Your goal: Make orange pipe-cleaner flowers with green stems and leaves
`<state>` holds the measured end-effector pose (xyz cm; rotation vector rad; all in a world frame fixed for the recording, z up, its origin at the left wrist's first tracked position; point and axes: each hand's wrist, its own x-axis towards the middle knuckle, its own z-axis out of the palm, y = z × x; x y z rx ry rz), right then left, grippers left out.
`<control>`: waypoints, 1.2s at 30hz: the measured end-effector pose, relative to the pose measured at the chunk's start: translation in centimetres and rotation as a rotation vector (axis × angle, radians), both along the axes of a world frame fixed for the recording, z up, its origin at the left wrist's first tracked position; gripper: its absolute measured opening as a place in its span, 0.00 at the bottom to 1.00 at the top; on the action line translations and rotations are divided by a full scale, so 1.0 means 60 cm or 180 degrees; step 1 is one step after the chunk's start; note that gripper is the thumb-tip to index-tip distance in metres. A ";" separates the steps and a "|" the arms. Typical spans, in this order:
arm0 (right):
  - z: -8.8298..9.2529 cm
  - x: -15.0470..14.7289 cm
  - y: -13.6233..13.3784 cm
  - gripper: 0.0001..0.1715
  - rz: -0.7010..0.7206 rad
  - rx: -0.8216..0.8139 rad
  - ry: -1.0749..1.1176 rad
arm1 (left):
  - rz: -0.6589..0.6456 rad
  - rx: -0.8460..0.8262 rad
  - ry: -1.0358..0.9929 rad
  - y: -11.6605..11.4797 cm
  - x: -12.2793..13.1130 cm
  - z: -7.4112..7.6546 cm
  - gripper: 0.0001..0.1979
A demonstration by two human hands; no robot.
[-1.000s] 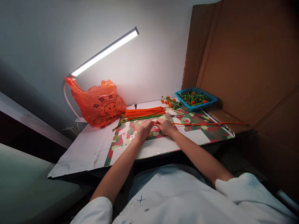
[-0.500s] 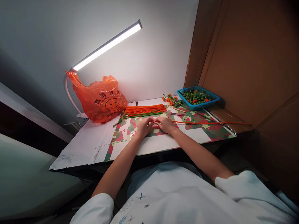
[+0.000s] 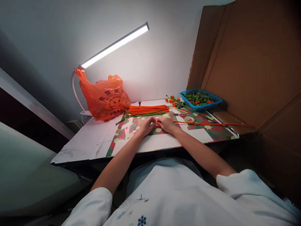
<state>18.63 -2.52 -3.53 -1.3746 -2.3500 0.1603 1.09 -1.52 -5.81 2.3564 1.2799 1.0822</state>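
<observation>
My left hand (image 3: 147, 125) and my right hand (image 3: 166, 124) meet over the patterned table, fingertips pinched together. Between them is the end of a long orange pipe cleaner (image 3: 207, 124), whose free length passes under my right hand and reaches out past the table's right side. The fingers hide how its end is bent. Just beyond my hands lies a bundle of orange pipe cleaners (image 3: 148, 109), with green pipe cleaners (image 3: 147, 114) along its near side. Right of my right hand are a roll of green tape (image 3: 189, 119) and small scissors or snips (image 3: 180, 115).
A blue basket (image 3: 202, 108) of green and orange pieces stands at the back right, beside finished-looking orange flowers (image 3: 172, 101). An orange plastic bag (image 3: 103, 97) sits at the back left under a lit lamp (image 3: 115, 45). Cardboard (image 3: 246, 62) walls the right side.
The view has shifted slightly. My hands stay pinched together at nearly the same spot, with only small finger movement; the pipe cleaner still stretches to the right.
</observation>
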 end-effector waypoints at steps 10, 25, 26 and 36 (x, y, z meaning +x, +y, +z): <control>-0.014 -0.003 0.011 0.05 -0.0244 0.0180 0.0855 | 0.0193 0.0159 0.0088 0.008 0.002 -0.001 0.04; -0.017 -0.023 0.010 0.08 -0.0249 0.0202 0.1461 | 0.0198 -0.0203 -0.0559 -0.004 0.022 -0.004 0.04; -0.016 -0.023 0.010 0.07 -0.0190 0.0199 0.1594 | 0.0144 -0.0362 -0.0870 -0.004 0.023 -0.004 0.06; -0.011 -0.018 0.018 0.11 0.0444 -0.0594 0.3241 | -0.0308 -0.1121 -0.2536 0.004 0.017 0.014 0.21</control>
